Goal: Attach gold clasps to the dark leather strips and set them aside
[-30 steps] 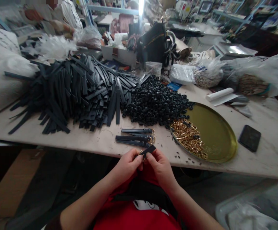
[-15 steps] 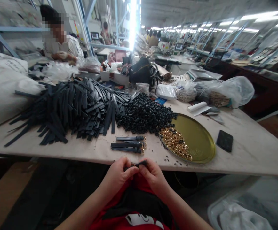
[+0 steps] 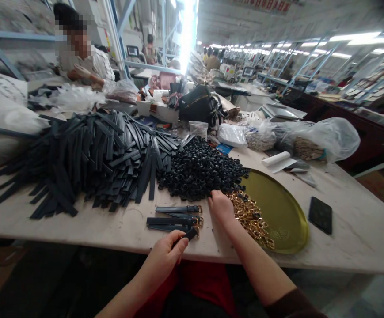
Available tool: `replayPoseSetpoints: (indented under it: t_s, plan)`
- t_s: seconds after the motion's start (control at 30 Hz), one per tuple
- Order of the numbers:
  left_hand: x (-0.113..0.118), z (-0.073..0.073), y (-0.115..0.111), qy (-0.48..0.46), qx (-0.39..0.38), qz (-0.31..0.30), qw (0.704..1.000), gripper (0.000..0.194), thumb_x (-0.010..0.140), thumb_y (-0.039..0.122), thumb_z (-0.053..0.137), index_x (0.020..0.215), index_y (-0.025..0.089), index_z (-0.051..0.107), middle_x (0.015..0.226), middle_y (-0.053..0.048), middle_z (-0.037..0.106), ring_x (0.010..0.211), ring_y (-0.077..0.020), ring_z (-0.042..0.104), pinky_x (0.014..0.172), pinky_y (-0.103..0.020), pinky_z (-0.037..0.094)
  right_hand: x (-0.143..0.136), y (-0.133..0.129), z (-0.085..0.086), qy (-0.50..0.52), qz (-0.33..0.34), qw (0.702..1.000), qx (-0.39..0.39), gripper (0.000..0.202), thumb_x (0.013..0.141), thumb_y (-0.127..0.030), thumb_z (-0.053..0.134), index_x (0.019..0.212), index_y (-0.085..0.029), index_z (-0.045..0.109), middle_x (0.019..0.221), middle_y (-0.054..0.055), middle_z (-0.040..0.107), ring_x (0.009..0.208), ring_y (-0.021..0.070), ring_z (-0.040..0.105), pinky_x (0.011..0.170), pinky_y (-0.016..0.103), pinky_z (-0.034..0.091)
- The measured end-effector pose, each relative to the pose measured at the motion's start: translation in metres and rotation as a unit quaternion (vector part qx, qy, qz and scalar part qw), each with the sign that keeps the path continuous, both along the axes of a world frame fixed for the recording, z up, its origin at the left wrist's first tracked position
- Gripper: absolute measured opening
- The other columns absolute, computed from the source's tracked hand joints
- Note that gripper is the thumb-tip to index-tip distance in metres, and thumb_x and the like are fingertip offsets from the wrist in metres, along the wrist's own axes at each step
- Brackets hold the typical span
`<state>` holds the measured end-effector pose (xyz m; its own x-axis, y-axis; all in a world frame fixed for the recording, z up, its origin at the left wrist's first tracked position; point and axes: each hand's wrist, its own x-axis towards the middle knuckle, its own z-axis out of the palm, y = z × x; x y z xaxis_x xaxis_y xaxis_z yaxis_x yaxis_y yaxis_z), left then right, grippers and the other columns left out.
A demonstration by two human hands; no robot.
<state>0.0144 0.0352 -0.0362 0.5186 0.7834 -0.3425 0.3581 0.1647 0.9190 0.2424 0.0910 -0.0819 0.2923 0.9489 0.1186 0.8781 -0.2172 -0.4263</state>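
My left hand [image 3: 165,254] is closed around a short dark strap [image 3: 189,234], pinched between thumb and fingers, its end sticking out to the right. It is just in front of several dark straps with gold buckles [image 3: 173,221] lying side by side on the table. My right hand [image 3: 222,206] reaches forward to the near edge of a heap of small black loops [image 3: 201,170]. Its fingers are drawn together there, and whatever is between the tips is hidden. Gold buckles [image 3: 249,216] lie beside that hand, on the left part of a round gold tray [image 3: 278,198].
A big pile of dark straps [image 3: 108,159] spreads over the left of the table [image 3: 354,229]. A black phone [image 3: 320,214] lies right of the tray. Plastic bags [image 3: 331,137] and a black bag [image 3: 195,106] stand behind. Another person [image 3: 85,62] sits across at the far left.
My hands were together at the table's front edge. The right has left the strap and moved forward to the loops; the left keeps the strap. The view has shifted slightly.
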Motion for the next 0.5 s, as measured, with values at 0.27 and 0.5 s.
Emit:
replayPoseSetpoints:
  t_s: [0.27, 0.5]
  plan:
    - [0.009, -0.003, 0.028, 0.013, 0.03, 0.004, 0.999, 0.027, 0.082, 0.039, 0.043, 0.077, 0.017, 0.056, 0.056, 0.005, 0.044, 0.055, -0.0104, 0.042, 0.054, -0.021, 0.033, -0.006, -0.021, 0.007, 0.122, 0.025, 0.992, 0.011, 0.01, 0.081, -0.025, 0.048, 0.082, -0.018, 0.056, 0.078, 0.006, 0.059, 0.07, 0.0183, 0.054, 0.065, 0.029, 0.039]
    - [0.015, 0.005, 0.029, 0.018, 0.086, 0.037, 0.995, 0.027, 0.083, 0.039, 0.042, 0.084, 0.018, 0.06, 0.062, 0.003, 0.056, 0.055, -0.0109, 0.048, 0.055, -0.02, 0.036, -0.044, -0.049, 0.031, 0.541, 0.042, 0.84, -0.018, 0.022, 0.07, -0.037, 0.064, 0.072, -0.019, 0.054, 0.06, -0.004, 0.053, 0.053, 0.0104, 0.047, 0.053, 0.024, 0.037]
